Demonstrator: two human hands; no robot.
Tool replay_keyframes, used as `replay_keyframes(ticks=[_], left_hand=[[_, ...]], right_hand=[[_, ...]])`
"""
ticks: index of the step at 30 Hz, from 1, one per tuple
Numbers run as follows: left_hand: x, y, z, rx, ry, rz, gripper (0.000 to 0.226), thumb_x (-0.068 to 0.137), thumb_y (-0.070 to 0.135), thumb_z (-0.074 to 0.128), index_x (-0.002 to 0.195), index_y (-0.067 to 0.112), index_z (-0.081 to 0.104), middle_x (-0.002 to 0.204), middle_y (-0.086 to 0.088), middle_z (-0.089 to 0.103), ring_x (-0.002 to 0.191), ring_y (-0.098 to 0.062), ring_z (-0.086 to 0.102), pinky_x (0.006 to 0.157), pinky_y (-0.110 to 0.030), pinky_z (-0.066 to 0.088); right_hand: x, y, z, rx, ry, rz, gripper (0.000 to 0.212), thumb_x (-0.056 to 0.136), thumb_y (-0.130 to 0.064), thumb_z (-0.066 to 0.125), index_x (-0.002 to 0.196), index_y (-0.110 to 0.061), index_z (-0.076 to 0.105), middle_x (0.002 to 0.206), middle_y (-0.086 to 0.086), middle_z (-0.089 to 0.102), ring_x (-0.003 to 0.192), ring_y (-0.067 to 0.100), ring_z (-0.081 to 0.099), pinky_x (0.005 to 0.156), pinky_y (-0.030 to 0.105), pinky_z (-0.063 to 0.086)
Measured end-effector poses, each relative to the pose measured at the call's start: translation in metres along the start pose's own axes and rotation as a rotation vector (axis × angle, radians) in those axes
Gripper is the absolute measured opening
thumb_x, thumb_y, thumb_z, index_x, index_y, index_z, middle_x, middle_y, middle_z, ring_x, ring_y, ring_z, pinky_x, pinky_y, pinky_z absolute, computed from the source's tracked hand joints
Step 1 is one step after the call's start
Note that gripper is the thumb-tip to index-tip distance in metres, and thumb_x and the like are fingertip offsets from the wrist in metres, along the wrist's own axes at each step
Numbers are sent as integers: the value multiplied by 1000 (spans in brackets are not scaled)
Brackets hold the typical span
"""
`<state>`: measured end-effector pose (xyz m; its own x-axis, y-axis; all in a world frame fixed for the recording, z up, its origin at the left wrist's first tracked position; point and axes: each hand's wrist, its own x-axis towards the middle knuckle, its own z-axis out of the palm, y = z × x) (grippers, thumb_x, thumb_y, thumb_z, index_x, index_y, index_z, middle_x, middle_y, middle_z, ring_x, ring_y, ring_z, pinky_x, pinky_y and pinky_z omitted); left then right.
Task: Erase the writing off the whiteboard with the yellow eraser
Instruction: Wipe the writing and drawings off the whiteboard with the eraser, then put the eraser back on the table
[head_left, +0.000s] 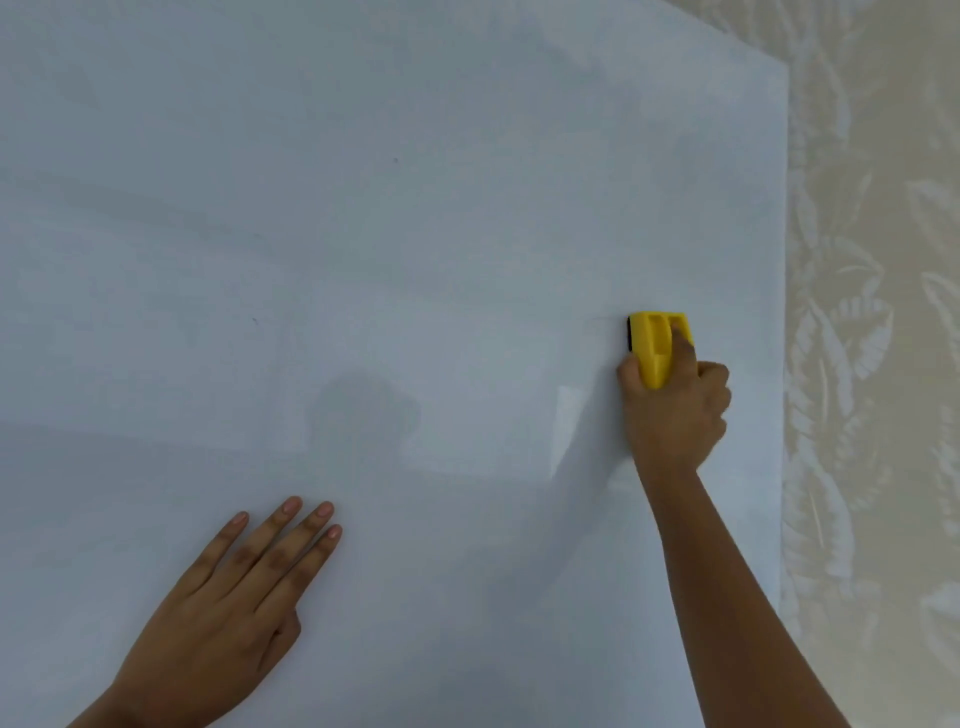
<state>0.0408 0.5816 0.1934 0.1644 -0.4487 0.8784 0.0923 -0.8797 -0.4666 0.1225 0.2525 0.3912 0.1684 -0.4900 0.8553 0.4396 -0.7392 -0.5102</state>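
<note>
The whiteboard (395, 249) fills most of the view as a pale glossy sheet. My right hand (675, 410) grips the yellow eraser (655, 345) and presses its dark pad side against the board near the right edge. A faint streak shows just left of the eraser. My left hand (234, 587) lies flat on the lower left of the board, fingers spread, holding nothing. No clear writing shows on the board, only two tiny dark specks.
Beige wallpaper with a pale leaf pattern (872, 312) runs down the right side, beyond the board's right edge (784, 312). Soft reflections and a dim shadow lie across the middle of the board.
</note>
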Motion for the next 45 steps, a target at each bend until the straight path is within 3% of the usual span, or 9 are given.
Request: replay_keyframes(ticks=[4, 8, 17, 23, 31, 35, 37, 41, 45], left_hand=[[0, -1, 2, 17, 12, -3, 57, 87, 15, 29, 144, 11, 30, 139, -10, 50, 133, -28, 37, 107, -49, 30], [1, 0, 1, -1, 34, -1, 54, 90, 15, 25, 144, 11, 29, 138, -11, 51, 132, -28, 38, 109, -47, 27], [1, -2, -8, -130, 83, -4, 70, 95, 43, 33, 151, 7, 12, 143, -13, 38, 144, -24, 21, 117, -38, 19], [-11, 58, 2, -201, 28, 295, 52, 94, 43, 38, 141, 20, 37, 146, 0, 37, 141, -24, 27, 117, -43, 18], [11, 87, 10, -330, 52, 251, 45, 98, 48, 34, 135, 25, 43, 146, -6, 42, 132, -20, 38, 113, -39, 24], [18, 105, 7, -374, 38, 241, 37, 101, 31, 31, 134, 21, 42, 136, -5, 55, 127, -21, 49, 105, -41, 41], [24, 116, 3, -411, 11, 239, 44, 91, 14, 38, 133, 16, 47, 125, -2, 66, 117, -19, 61, 99, -39, 50], [37, 148, -1, -482, -22, 210, 48, 79, 20, 46, 123, 12, 61, 107, 1, 72, 98, -15, 69, 90, -33, 52], [44, 197, 2, -611, -130, 157, 73, 49, 33, 90, 115, 10, 68, 101, 0, 73, 92, -15, 71, 83, -30, 56]], right_hand=[[-19, -46, 10, -13, -41, -159, 61, 82, -44, 58, 137, -28, 39, 115, 18, 47, 104, 37, 45, 80, 45, 39], [-83, -70, 12, 10, -47, -405, 59, 72, -41, 67, 127, -26, 53, 101, 17, 57, 84, 36, 54, 65, 43, 43], [-258, -12, 3, 82, -251, -798, 62, 59, -48, 62, 120, -39, 52, 99, 2, 54, 79, 22, 46, 64, 33, 36], [-267, 11, 0, 99, -184, -807, 37, 81, -55, 48, 102, -27, 59, 84, 2, 69, 80, 18, 47, 64, 31, 33], [-243, 39, -11, -38, -283, -865, 43, 87, -56, 38, 120, -32, 50, 109, -3, 44, 87, 17, 44, 72, 30, 32], [-229, 57, -29, -133, -396, -908, 50, 75, -62, 50, 110, -27, 58, 104, -3, 56, 86, 17, 47, 72, 30, 36], [-223, 73, -43, -201, -438, -928, 47, 65, -53, 63, 103, -26, 53, 99, 0, 63, 83, 20, 56, 68, 32, 43], [-211, 108, -75, -347, -506, -966, 50, 68, -49, 66, 112, -31, 49, 103, -1, 65, 84, 21, 61, 68, 33, 47], [-198, 140, -106, -404, -533, -945, 51, 79, -53, 58, 120, -25, 45, 110, -1, 65, 90, 19, 62, 75, 34, 50]])
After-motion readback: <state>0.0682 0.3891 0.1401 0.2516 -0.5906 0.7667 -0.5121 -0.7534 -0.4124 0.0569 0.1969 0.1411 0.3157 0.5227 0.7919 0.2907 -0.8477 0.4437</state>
